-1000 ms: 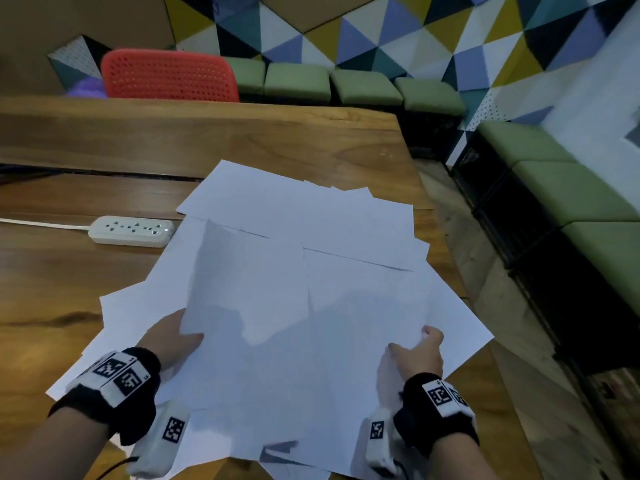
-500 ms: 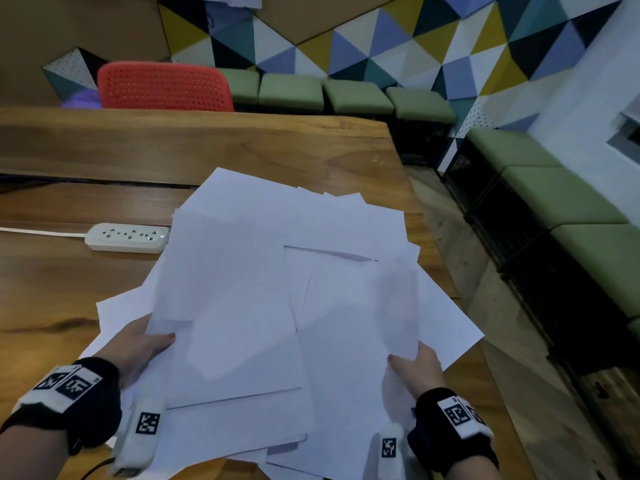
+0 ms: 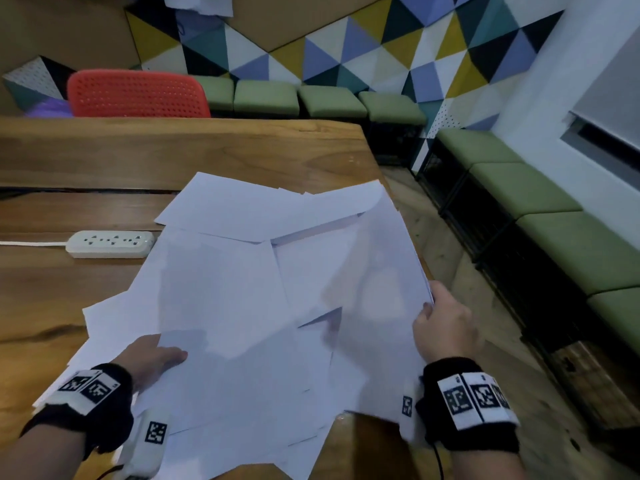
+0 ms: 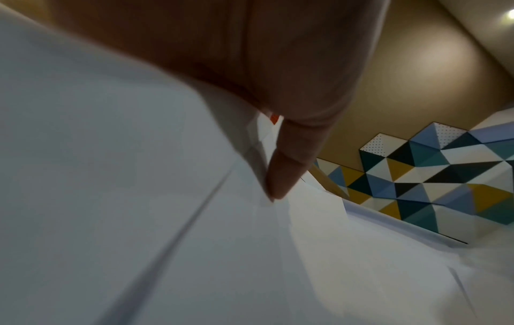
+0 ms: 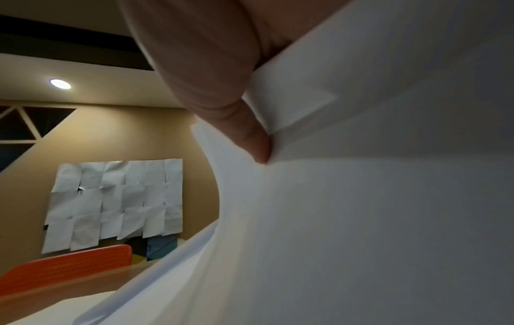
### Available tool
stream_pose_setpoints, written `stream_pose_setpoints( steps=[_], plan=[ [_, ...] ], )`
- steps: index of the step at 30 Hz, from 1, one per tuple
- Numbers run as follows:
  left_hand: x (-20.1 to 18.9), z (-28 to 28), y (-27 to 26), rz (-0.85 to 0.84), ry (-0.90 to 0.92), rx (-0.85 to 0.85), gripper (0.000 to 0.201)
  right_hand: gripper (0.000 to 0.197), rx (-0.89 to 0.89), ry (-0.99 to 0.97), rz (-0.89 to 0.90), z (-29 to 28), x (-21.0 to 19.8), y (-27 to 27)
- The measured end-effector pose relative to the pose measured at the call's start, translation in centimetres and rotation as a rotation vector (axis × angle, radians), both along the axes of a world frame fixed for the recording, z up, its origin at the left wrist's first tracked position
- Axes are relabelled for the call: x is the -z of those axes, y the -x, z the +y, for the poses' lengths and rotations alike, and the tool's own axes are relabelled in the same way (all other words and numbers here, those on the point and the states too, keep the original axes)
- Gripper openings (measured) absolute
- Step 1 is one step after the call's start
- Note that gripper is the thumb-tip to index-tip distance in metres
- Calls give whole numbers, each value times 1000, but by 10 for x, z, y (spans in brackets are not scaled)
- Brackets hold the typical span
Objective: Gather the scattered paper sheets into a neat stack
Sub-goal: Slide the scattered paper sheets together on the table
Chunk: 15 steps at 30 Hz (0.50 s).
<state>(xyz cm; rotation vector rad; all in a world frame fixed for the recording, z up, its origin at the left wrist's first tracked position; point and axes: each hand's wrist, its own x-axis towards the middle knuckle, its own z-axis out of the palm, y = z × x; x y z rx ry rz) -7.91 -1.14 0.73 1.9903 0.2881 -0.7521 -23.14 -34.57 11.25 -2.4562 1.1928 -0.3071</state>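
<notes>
- Many blank sheets [image 3: 242,306] lie fanned and overlapping on the table [image 3: 207,150], just beside the power strip [image 3: 110,243]; no writing shows on them.
- Right hand [image 3: 445,327] pinches the pile's right edge, thumb on top, on the side away from the power strip; that edge curls up.
- Left hand [image 3: 152,358] holds the pile's near-left edge, thumb on top, fingers hidden beneath the paper.
- Both wristbands bear square black-and-white codes, no readable words.

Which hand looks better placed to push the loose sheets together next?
Probably the left hand: it lies at the spread-out side of the paper sheets, free to sweep them inward. The right hand grips their right edge.
</notes>
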Motion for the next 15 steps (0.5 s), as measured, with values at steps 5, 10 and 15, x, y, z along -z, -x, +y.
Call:
stream_pose_setpoints(
  steps=[5, 10, 15],
  plan=[
    [-4, -5, 7, -3, 69, 77, 34, 35, 14, 115, -160, 11, -37, 5],
    [0, -6, 11, 5, 105, 79, 33, 30, -103, 84, -348, 27, -74, 12],
    [6, -3, 9, 44, 138, 32, 42, 24, -210, -295, -448, 38, -33, -18]
  ],
)
